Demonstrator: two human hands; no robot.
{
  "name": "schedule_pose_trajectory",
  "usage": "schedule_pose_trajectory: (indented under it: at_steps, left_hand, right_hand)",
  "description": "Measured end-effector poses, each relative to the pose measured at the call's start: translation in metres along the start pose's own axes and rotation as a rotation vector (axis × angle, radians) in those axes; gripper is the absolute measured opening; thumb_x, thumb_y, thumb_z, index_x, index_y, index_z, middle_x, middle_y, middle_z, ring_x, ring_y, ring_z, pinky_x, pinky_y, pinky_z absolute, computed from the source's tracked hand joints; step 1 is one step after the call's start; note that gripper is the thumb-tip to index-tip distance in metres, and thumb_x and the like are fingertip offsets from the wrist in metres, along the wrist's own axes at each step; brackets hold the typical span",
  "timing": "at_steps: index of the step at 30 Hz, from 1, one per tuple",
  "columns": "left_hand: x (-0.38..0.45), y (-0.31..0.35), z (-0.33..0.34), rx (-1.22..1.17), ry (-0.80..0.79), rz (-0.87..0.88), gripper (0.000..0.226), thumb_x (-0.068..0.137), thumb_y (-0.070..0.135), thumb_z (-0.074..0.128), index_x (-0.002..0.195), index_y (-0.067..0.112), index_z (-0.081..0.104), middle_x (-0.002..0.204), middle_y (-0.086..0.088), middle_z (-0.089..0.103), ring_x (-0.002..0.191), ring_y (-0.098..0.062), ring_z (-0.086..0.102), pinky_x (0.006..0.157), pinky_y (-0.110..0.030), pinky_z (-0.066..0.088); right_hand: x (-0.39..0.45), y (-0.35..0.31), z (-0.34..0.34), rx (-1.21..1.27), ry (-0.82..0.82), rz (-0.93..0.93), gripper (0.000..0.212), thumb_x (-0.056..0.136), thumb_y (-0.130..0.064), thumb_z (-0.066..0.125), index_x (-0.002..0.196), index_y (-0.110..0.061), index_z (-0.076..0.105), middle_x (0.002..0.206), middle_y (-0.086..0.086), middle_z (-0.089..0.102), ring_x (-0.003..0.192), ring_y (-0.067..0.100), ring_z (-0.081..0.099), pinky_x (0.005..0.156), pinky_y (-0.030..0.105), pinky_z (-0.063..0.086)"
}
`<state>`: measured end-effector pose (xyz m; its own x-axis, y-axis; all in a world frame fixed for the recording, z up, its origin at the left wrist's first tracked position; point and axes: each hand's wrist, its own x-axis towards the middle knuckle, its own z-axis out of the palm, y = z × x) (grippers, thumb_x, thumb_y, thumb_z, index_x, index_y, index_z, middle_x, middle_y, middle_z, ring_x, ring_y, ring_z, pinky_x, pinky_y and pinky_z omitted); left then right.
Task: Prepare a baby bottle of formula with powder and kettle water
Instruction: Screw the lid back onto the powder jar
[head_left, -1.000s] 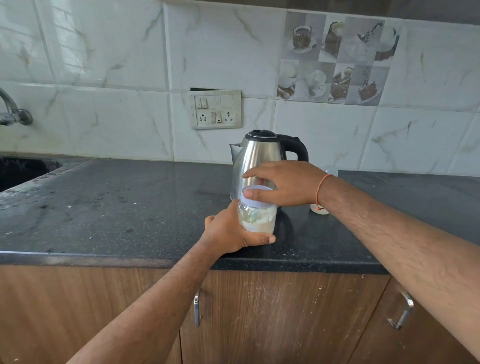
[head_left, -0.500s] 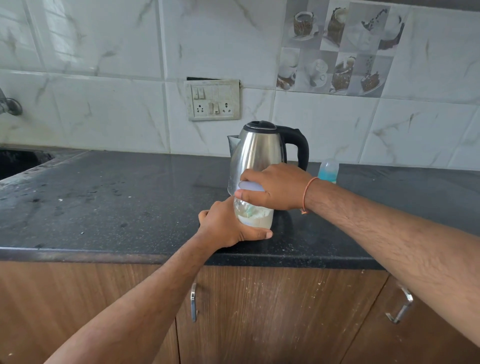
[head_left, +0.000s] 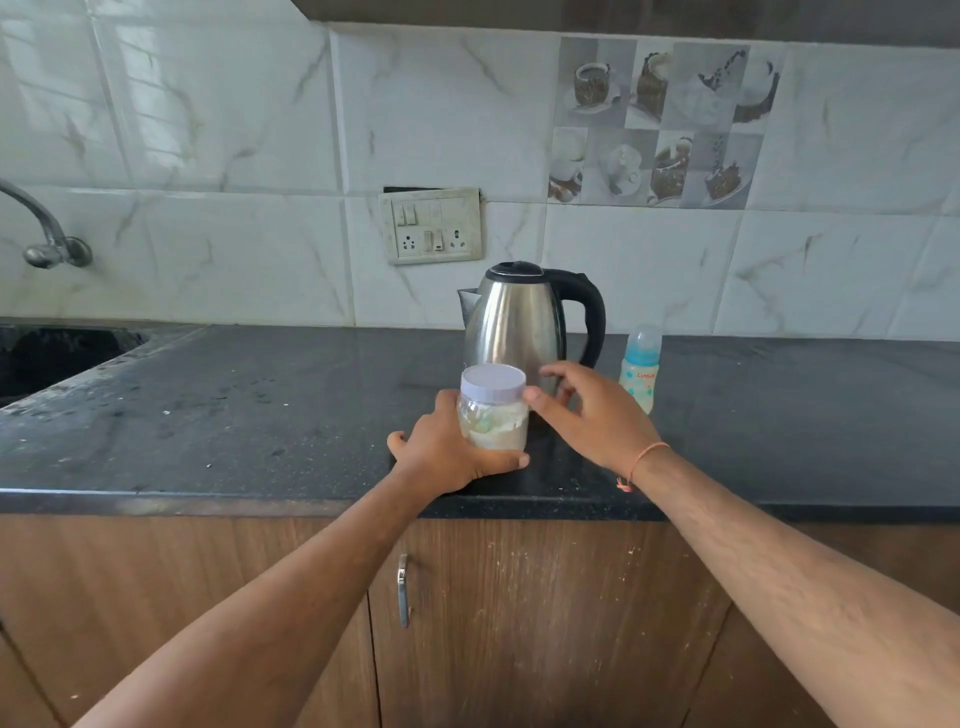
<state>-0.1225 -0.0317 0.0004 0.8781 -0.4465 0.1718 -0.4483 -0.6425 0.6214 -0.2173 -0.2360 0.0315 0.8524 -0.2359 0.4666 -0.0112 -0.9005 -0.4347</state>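
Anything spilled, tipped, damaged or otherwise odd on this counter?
Nothing spilled or tipped. The powder jar, kettle and baby bottle all stand upright. One oddity: the switch plate on the wall sits slightly crooked, with a dark gap above it. The countertop looks dusty and speckled.

My left hand (head_left: 447, 452) grips the jar (head_left: 493, 410) near the counter's (head_left: 234, 415) front edge. The kettle (head_left: 519, 325) stands close behind it, blocking any reach straight back. The bottle (head_left: 640, 370) crowds my right hand's (head_left: 597, 415) far side. Leftward, bare counter runs to the sink (head_left: 57, 353).
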Motion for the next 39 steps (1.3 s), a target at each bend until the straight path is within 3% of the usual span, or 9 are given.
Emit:
schedule_pose_trajectory:
  at_steps: [4, 9, 13, 16, 20, 24, 32, 39]
  left_hand:
    - [0.007, -0.021, -0.019, -0.041, 0.031, -0.075, 0.116, 0.063, 0.078, 0.089, 0.148, 0.027, 0.029, 0.123, 0.014, 0.056, 0.116, -0.018, 0.056, 0.113, -0.052, 0.028]
    - [0.027, -0.052, -0.032, -0.064, 0.116, -0.153, 0.116, 0.065, 0.08, 0.087, 0.15, 0.027, 0.029, 0.13, 0.009, 0.061, 0.125, -0.025, 0.06, 0.111, -0.053, 0.028]
    - [0.042, -0.066, -0.039, -0.029, 0.168, -0.209, 0.112, 0.068, 0.08, 0.084, 0.151, 0.027, 0.031, 0.136, 0.0, 0.063, 0.129, -0.03, 0.058, 0.11, -0.053, 0.033]
    - [0.054, -0.077, -0.046, -0.031, 0.186, -0.235, 0.107, 0.071, 0.077, 0.085, 0.152, 0.03, 0.034, 0.135, 0.0, 0.063, 0.13, -0.031, 0.057, 0.109, -0.052, 0.036]
    - [0.072, -0.094, -0.05, -0.036, 0.213, -0.223, 0.101, 0.068, 0.079, 0.086, 0.149, 0.039, 0.041, 0.131, 0.008, 0.067, 0.13, -0.028, 0.06, 0.109, -0.052, 0.04]
    - [0.087, -0.101, -0.052, -0.02, 0.214, -0.24, 0.1, 0.062, 0.084, 0.085, 0.144, 0.042, 0.046, 0.132, 0.009, 0.068, 0.131, -0.028, 0.059, 0.107, -0.054, 0.041]
    - [0.104, -0.108, -0.049, 0.006, 0.22, -0.274, 0.097, 0.056, 0.09, 0.082, 0.132, 0.038, 0.053, 0.129, 0.008, 0.071, 0.129, -0.027, 0.061, 0.103, -0.052, 0.036]
    - [0.103, -0.108, -0.049, 0.007, 0.231, -0.261, 0.098, 0.061, 0.088, 0.082, 0.139, 0.037, 0.053, 0.135, 0.005, 0.07, 0.133, -0.029, 0.06, 0.109, -0.054, 0.037]
  right_hand:
    - [-0.013, 0.055, -0.004, 0.036, 0.178, 0.225, 0.048, 0.1, -0.051, 0.067, 0.14, -0.026, 0.06, 0.12, -0.008, 0.066, 0.109, 0.015, 0.065, 0.089, 0.03, 0.05]
    - [-0.003, 0.095, -0.012, 0.14, 0.323, 0.413, 0.053, 0.093, -0.028, 0.081, 0.14, -0.016, 0.06, 0.137, 0.005, 0.064, 0.114, 0.027, 0.069, 0.09, 0.036, 0.053]
    - [0.011, 0.114, -0.011, 0.198, 0.33, 0.537, 0.086, 0.088, -0.032, 0.087, 0.159, -0.017, 0.041, 0.157, 0.009, 0.05, 0.139, 0.031, 0.055, 0.114, 0.05, 0.048]
    - [0.019, 0.123, -0.01, 0.168, 0.288, 0.567, 0.096, 0.087, -0.037, 0.088, 0.164, -0.018, 0.034, 0.164, 0.007, 0.047, 0.146, 0.032, 0.051, 0.116, 0.053, 0.046]
    - [0.026, 0.131, -0.009, 0.17, 0.264, 0.58, 0.091, 0.086, -0.041, 0.089, 0.16, -0.023, 0.039, 0.152, 0.001, 0.063, 0.125, 0.032, 0.068, 0.099, 0.058, 0.06]
    - [0.031, 0.133, -0.007, 0.133, 0.271, 0.56, 0.07, 0.085, -0.045, 0.088, 0.144, -0.026, 0.057, 0.139, -0.004, 0.072, 0.113, 0.025, 0.073, 0.089, 0.056, 0.064]
    - [0.031, 0.134, -0.005, 0.104, 0.254, 0.555, 0.066, 0.088, -0.047, 0.086, 0.144, -0.028, 0.057, 0.144, -0.005, 0.069, 0.121, 0.026, 0.071, 0.09, 0.056, 0.064]
    - [0.027, 0.126, -0.007, 0.099, 0.253, 0.552, 0.066, 0.089, -0.047, 0.085, 0.144, -0.027, 0.057, 0.143, -0.005, 0.07, 0.115, 0.025, 0.074, 0.091, 0.054, 0.064]
